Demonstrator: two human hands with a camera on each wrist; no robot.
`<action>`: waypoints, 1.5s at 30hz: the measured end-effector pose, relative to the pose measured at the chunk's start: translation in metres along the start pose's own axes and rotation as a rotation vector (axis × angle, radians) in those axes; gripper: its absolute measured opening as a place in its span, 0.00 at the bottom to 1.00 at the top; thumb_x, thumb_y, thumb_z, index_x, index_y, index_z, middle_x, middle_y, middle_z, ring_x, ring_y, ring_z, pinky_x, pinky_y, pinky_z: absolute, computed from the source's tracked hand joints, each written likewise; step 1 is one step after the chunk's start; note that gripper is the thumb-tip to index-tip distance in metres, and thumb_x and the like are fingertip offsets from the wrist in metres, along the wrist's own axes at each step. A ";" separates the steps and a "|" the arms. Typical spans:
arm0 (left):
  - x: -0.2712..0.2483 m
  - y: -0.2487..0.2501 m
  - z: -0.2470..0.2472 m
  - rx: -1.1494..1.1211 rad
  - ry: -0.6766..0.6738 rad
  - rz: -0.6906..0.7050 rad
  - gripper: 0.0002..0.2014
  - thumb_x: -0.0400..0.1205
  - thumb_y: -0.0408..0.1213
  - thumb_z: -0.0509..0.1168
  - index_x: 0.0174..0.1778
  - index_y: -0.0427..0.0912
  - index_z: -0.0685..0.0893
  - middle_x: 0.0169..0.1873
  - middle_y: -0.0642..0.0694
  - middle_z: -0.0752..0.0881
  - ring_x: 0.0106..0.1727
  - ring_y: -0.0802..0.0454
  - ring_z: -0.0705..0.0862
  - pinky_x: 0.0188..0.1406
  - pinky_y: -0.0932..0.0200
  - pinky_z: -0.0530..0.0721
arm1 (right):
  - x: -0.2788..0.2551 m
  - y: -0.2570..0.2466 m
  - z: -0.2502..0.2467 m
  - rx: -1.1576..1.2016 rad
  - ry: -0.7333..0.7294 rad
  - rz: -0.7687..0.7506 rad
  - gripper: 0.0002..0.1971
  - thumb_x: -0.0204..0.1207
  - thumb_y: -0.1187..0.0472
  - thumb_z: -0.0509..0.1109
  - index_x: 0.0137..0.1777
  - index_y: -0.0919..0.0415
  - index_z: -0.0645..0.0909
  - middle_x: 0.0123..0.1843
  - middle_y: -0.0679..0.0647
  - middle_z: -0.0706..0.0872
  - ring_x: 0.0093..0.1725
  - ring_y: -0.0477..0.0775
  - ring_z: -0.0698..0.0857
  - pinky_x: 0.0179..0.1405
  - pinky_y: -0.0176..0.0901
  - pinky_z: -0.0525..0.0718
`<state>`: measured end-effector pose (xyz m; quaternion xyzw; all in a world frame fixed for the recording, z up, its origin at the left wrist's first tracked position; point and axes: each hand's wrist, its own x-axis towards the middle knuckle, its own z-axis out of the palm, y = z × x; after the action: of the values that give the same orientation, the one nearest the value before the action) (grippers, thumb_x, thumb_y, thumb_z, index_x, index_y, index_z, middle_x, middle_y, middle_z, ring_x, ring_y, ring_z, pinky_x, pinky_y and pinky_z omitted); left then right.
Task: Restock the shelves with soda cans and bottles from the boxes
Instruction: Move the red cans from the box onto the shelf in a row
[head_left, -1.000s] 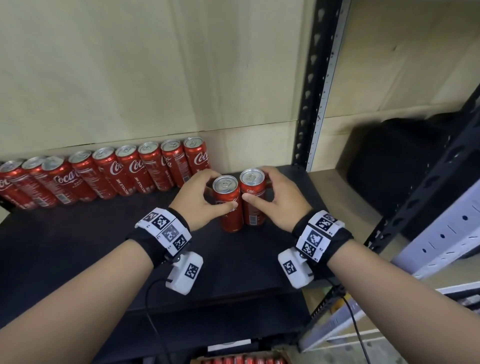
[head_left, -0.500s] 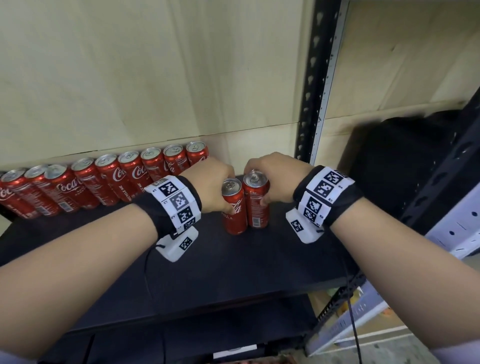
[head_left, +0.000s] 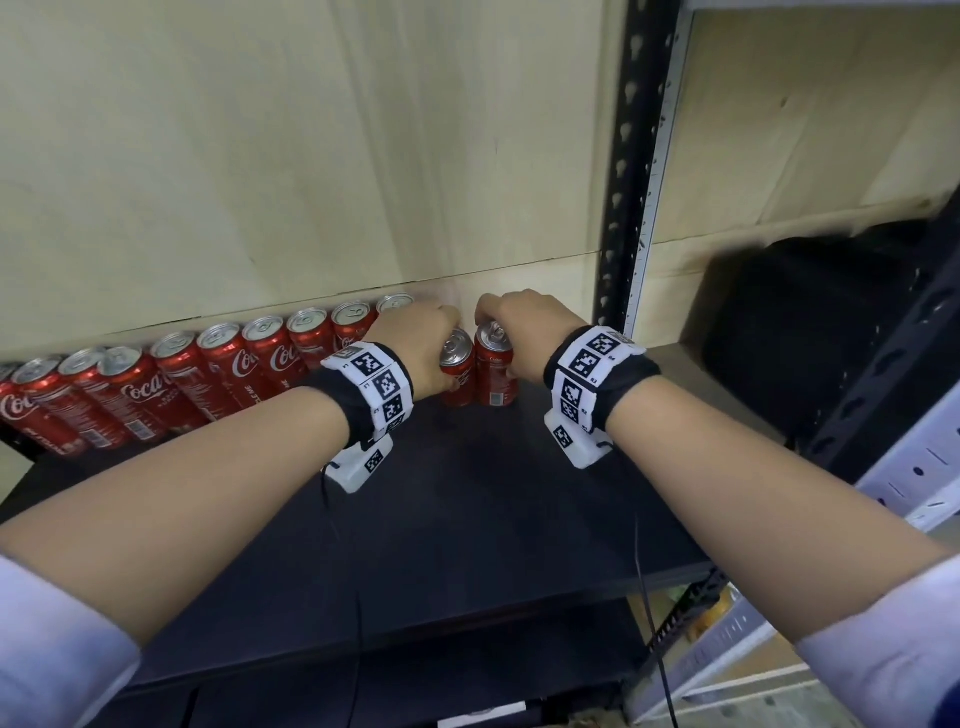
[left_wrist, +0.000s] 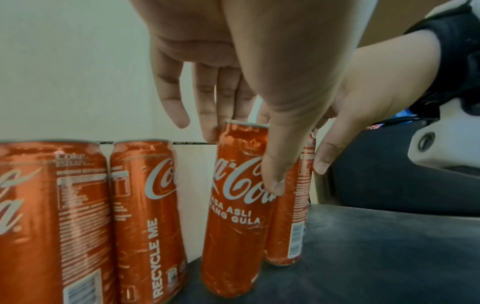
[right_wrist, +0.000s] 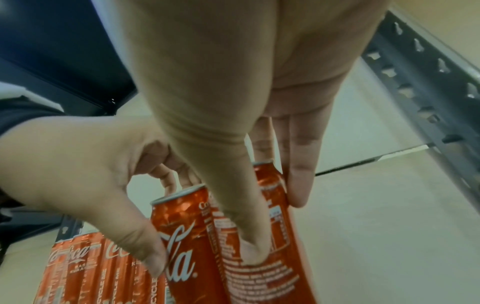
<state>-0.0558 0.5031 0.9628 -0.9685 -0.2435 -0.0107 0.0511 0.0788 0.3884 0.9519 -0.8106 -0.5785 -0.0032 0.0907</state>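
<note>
Two red Coca-Cola cans stand side by side on the black shelf (head_left: 467, 519), close to the back wall. My left hand (head_left: 441, 353) grips the left can (head_left: 458, 382) near its top, thumb in front and fingers behind (left_wrist: 207, 115). My right hand (head_left: 511, 338) grips the right can (head_left: 497, 376) the same way, with its thumb (right_wrist: 249, 236) on the label. In the left wrist view the left can (left_wrist: 233, 236) stands upright a small gap to the right of the last can in the row (left_wrist: 148, 205). The right can (right_wrist: 267, 277) touches the left can (right_wrist: 187, 236).
A row of several red cans (head_left: 208, 374) runs along the plywood back wall to the left. A black perforated upright (head_left: 628, 156) rises just right of my right hand. Beyond it, a black bag (head_left: 810, 332) sits on the neighbouring shelf. A grey rack (head_left: 924, 457) stands at the right edge.
Both hands have carried the two cans from mid-shelf back toward the wall, to the right end of the row. My arms are stretched further in.
</note>
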 end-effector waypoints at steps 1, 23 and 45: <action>0.002 0.000 0.001 0.015 0.013 -0.011 0.26 0.69 0.53 0.81 0.57 0.45 0.81 0.50 0.47 0.83 0.52 0.46 0.83 0.53 0.48 0.84 | 0.002 0.000 0.001 0.003 0.010 0.002 0.26 0.69 0.69 0.77 0.66 0.55 0.75 0.56 0.58 0.83 0.53 0.62 0.84 0.50 0.54 0.85; 0.048 -0.005 0.005 0.121 0.048 -0.144 0.29 0.74 0.53 0.79 0.66 0.42 0.81 0.60 0.43 0.83 0.66 0.40 0.77 0.61 0.44 0.79 | 0.044 0.007 0.009 -0.006 0.117 0.023 0.23 0.73 0.69 0.69 0.68 0.57 0.77 0.65 0.60 0.73 0.62 0.64 0.76 0.52 0.55 0.83; -0.015 -0.069 0.003 -0.033 0.192 -0.072 0.44 0.79 0.55 0.70 0.89 0.51 0.56 0.86 0.42 0.62 0.84 0.41 0.63 0.83 0.41 0.65 | 0.021 0.010 -0.012 0.145 0.096 0.008 0.33 0.77 0.50 0.71 0.81 0.54 0.69 0.70 0.61 0.81 0.67 0.63 0.82 0.68 0.56 0.79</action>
<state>-0.1015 0.5565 0.9653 -0.9543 -0.2721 -0.1093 0.0576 0.0965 0.4029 0.9646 -0.8032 -0.5690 0.0000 0.1766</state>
